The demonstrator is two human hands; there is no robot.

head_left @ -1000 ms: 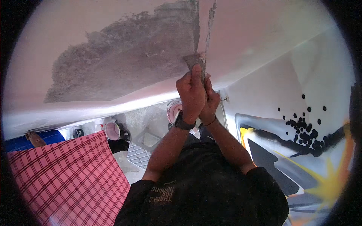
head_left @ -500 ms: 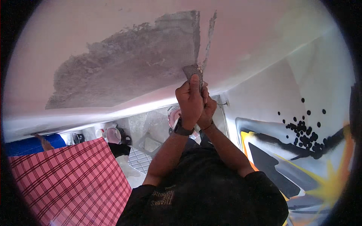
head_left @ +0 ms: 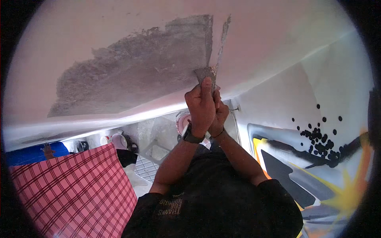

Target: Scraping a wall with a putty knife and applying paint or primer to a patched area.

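Note:
A putty knife [head_left: 206, 73] with a grey-caked blade presses against the pinkish-white wall [head_left: 254, 51]. My left hand [head_left: 201, 105], with a dark watch at its wrist, is closed round the tool, its thumb lying up along the blade. Just below and to the right, my right hand [head_left: 219, 116] is also closed on it, partly behind the left. The handle is hidden by my fingers. Crumbs cling to the blade's right corner, at the foot of a narrow scraped strip [head_left: 224, 37]. To the left spreads a large rough grey patch [head_left: 131, 75].
A pink checked cloth [head_left: 75, 178] fills the lower left; beyond it another person's hand [head_left: 48, 151] shows against a blue object [head_left: 24, 154]. Below stand a pink bucket [head_left: 183, 122], pale containers [head_left: 118, 140] and a grey tray [head_left: 155, 152]. A painted wall [head_left: 285, 166] rises at the right.
The putty knife and both my hands have shifted very slightly on the wall, with the grip unchanged. At the far left, the other person's hand has turned, fingers now pointing up.

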